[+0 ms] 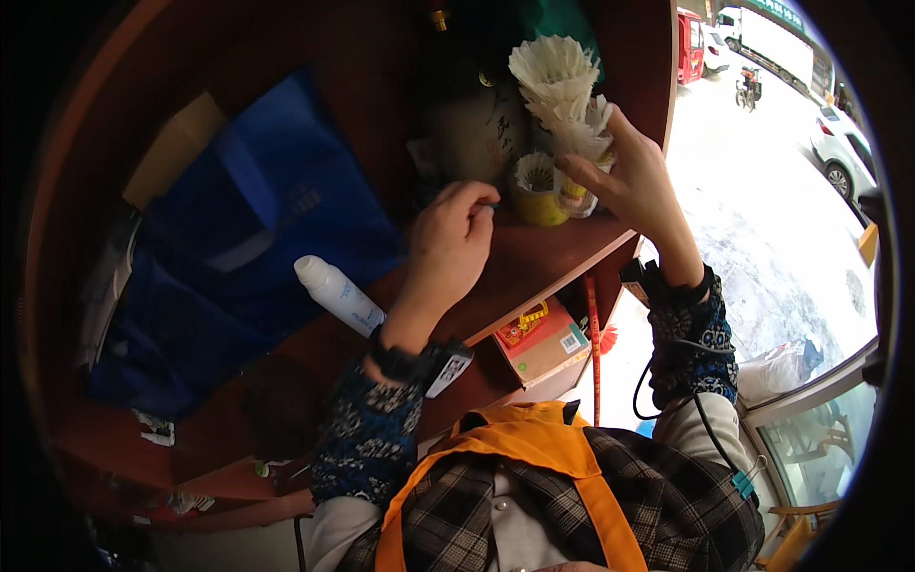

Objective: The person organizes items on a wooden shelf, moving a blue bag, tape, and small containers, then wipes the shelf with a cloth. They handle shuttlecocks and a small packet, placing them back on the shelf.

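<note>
My right hand [632, 175] grips a leaning stack of worn, whitish feather shuttlecocks [557, 75] near its lower end, where a clear and yellow container [577, 196] shows. Touching or just beside it, a round yellow-green tub [541, 204] stands on the wooden shelf with another shuttlecock-like piece [535, 171] inside. To the left of the tub is my left hand [457, 222], raised over the shelf with its fingers curled. A small dark spot shows at its fingertips; whether it holds something I cannot tell.
Behind the hands stands a large dark jar [472, 136] bearing writing. A blue bag [250, 214] fills the shelf's left side, with a white spray can [339, 293] before it. Below the shelf edge [557, 286] sits a cardboard box [547, 347]. Parked vehicles [847, 146] show outside at right.
</note>
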Motion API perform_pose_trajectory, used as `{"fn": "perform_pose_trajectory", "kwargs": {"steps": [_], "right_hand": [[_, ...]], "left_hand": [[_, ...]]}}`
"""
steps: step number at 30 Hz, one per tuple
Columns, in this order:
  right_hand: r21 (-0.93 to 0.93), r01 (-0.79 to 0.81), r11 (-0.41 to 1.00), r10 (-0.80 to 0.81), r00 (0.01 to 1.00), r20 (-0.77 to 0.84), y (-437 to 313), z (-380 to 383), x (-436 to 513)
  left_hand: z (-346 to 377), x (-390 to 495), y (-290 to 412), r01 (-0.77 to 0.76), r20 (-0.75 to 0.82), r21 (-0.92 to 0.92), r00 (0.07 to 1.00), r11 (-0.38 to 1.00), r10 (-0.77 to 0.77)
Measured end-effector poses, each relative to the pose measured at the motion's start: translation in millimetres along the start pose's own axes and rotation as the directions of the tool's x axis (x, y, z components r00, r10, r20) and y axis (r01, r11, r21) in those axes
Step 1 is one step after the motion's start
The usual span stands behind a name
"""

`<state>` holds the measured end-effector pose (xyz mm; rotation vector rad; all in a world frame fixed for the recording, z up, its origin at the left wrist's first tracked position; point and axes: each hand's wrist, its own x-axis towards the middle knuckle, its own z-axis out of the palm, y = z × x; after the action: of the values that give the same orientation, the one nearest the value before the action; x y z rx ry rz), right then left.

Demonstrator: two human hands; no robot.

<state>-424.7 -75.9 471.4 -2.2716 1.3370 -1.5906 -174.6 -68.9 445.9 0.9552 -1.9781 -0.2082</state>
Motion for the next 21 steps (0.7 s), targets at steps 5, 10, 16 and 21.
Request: {"fn": "perform_pose_trajectory", "kwargs": {"steps": [5, 10, 16, 21], "right_hand": [[0.150, -0.019, 0.989, 0.015, 0.999, 0.033, 12.7, -8.1, -18.6], [0.283, 0.010, 0.959, -0.014, 1.000, 0.011, 22.2, -10.4, -36.3], [0.322, -0.081, 0.943, 0.056, 0.995, 0.086, 30.1, -10.3, -46.9], [0.396, -0.104, 0.912, 0.081, 0.994, 0.075, 37.4, -9.1, -49.5]], "left_hand": [[45.7, 39.1, -33.0, -0.259, 0.044, 0.183, 0.966, 0.948, 0.255], [59.2, 73.7, -58.9, -0.514, 0.319, 0.462, 0.856, 0.723, 0.406], [60.1, 88.6, -66.9, -0.430, 0.314, 0.383, 0.893, 0.817, 0.322], [42.7, 91.0, -61.0, -0.289, -0.015, 0.238, 0.953, 0.927, 0.301]]}}
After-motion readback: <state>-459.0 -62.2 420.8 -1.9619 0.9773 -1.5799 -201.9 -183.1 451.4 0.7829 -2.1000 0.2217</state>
